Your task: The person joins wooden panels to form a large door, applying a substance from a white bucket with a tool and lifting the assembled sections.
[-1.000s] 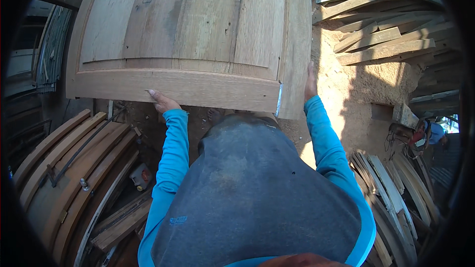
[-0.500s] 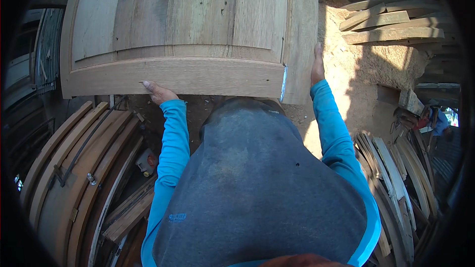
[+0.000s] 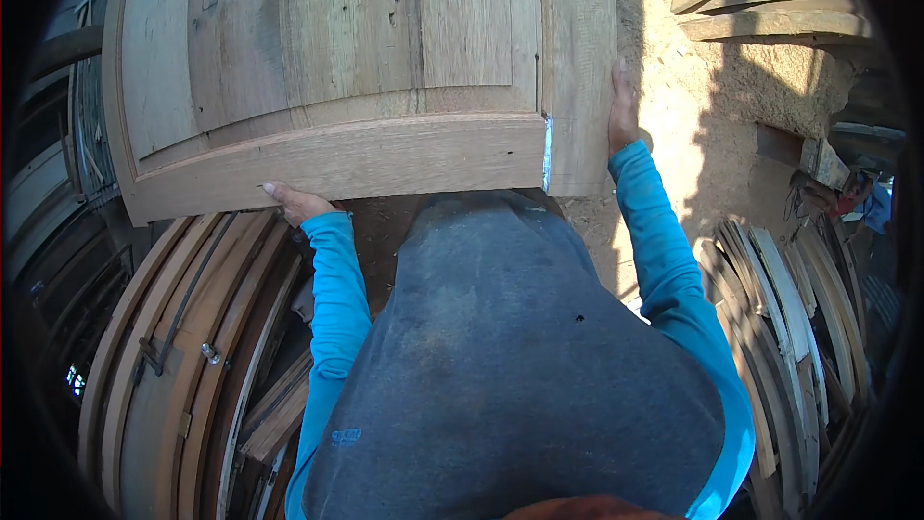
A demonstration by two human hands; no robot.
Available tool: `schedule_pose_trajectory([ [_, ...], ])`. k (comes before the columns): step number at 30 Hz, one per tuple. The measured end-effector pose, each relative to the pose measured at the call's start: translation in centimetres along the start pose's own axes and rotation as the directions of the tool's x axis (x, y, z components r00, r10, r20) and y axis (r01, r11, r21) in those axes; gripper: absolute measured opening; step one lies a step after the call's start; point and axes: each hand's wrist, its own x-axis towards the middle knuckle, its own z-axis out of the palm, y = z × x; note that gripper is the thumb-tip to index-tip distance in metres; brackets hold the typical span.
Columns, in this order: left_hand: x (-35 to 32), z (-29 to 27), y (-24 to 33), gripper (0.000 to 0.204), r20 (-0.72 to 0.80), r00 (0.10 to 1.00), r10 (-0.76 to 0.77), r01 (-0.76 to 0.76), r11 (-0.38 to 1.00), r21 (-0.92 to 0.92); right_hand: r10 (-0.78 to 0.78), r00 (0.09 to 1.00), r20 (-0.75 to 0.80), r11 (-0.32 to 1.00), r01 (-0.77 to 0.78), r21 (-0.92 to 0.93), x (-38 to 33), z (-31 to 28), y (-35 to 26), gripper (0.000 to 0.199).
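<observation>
A broad wooden panel door [image 3: 356,159] spans the upper part of the view in front of my body, its far end cut off by the frame. My left hand [image 3: 296,203] grips the near edge left of the middle, thumb on top and fingers hidden underneath. Along the door's right edge lies my right hand [image 3: 624,111], closed against the side, with part of its fingers out of sight. A pale bluish-white strip [image 3: 548,152] runs down the joint near the right corner. Boards of differing brown and grey tones fill the raised centre.
Several doors and frames [image 3: 154,395] stand stacked at the lower left, one with a metal knob [image 3: 210,353]. Sawdust [image 3: 674,125] covers sunlit ground on the right. Timber planks [image 3: 780,24] lie at the upper right, and more boards [image 3: 784,327] lean at the lower right.
The door has turned slightly, its near left corner coming closer to me. Both hands keep their places on it. The surrounding stacks have shifted rightward in view.
</observation>
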Motion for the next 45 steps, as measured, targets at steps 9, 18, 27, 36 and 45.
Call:
schedule_pose_trajectory([
  [9,-2.3,1.5,2.6,0.091,-0.003,0.980,-0.199,0.199,0.979,0.042,0.005,0.999,0.053,0.983,-0.014,0.185,-0.7,0.9,-0.8,0.066],
  [18,-0.8,0.3,1.2,0.095,0.065,0.983,-0.171,0.165,0.983,0.082,0.011,0.990,0.143,0.961,-0.050,0.273,-0.5,0.6,-1.0,0.066],
  [27,0.0,-0.1,1.0,0.086,0.156,0.965,-0.213,0.210,0.977,0.035,0.078,0.992,0.101,0.988,-0.090,0.124,-0.6,0.1,-0.9,0.074],
  [36,5.3,-2.0,2.9,0.077,-0.163,0.974,-0.159,0.191,0.959,0.208,0.036,0.997,0.073,0.999,-0.035,-0.024,-1.0,-8.9,0.0,0.099],
  [45,4.3,-0.4,3.2,0.083,-0.233,0.960,-0.154,0.206,0.954,0.220,0.225,0.952,0.207,0.931,-0.273,0.242,-1.8,-0.5,2.0,0.092],
])
